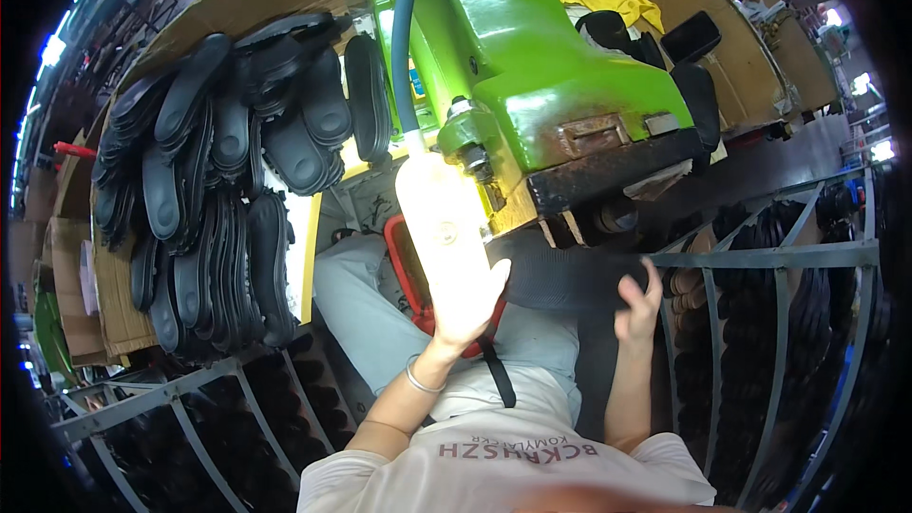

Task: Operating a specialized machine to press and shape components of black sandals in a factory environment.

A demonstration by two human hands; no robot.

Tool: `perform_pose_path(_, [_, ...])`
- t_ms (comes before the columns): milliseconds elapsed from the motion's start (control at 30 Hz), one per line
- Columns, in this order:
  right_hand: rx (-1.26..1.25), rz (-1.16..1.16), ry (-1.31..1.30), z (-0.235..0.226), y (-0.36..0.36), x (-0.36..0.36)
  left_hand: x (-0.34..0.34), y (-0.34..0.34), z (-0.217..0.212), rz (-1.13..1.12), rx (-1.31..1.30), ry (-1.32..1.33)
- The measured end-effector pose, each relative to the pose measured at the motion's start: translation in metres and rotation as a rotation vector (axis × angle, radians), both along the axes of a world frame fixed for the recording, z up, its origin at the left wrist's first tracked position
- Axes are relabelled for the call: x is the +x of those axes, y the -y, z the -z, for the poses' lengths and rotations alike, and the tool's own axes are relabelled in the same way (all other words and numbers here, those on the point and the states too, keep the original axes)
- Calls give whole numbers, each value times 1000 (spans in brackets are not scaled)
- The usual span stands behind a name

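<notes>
The person's white shirt (494,475) filled the bottom edge. Above it, the left hand (467,309) lay open, palm against a pale, glaring bottle-shaped part (439,214) on a blue hose (404,38), not clenched. The right hand (638,309) curled loosely on the edge of a black sole (560,275) lying under the green press (532,66). The sole looked placed but not yet pressed. A big pile of soles (218,180) waited on cardboard at the left, more filled grey metal racks (779,256) either side. The workshop was crowded and dim.
</notes>
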State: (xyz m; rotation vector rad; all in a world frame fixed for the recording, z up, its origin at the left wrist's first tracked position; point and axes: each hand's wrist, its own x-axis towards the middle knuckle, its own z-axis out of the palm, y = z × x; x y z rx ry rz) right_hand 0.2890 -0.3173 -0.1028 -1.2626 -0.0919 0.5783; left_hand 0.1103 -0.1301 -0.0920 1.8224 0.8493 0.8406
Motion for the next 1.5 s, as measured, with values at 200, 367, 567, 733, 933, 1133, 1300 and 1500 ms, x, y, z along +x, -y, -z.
perform_pose_path(200, [121, -177, 162, -49, -86, 32, -12, -22, -14, 51, 238, 125])
perform_pose_path(367, [174, -337, 80, -33, -106, 18, -50, -49, -29, 109, -196, 229])
perform_pose_path(567, [253, -418, 296, -25, -123, -27, -95, -62, -27, -13, -342, 223])
perform_pose_path(733, [158, -488, 467, -35, -136, -51, -138, -42, -5, -69, -489, 269])
perform_pose_path(933, [62, -674, 382, -20, -142, -46, -129, 42, 49, 71, -621, -47])
perform_pose_path(1133, [-91, -603, 620, -24, -133, -25, -46, 74, 37, 334, -655, -199])
perform_pose_path(1300, [-230, -202, 768, -90, -104, 21, -39, 20, 40, 293, -393, 38])
perform_pose_path(1500, [-9, 553, 807, -124, -75, 121, 3, -84, -14, 10, -120, 453])
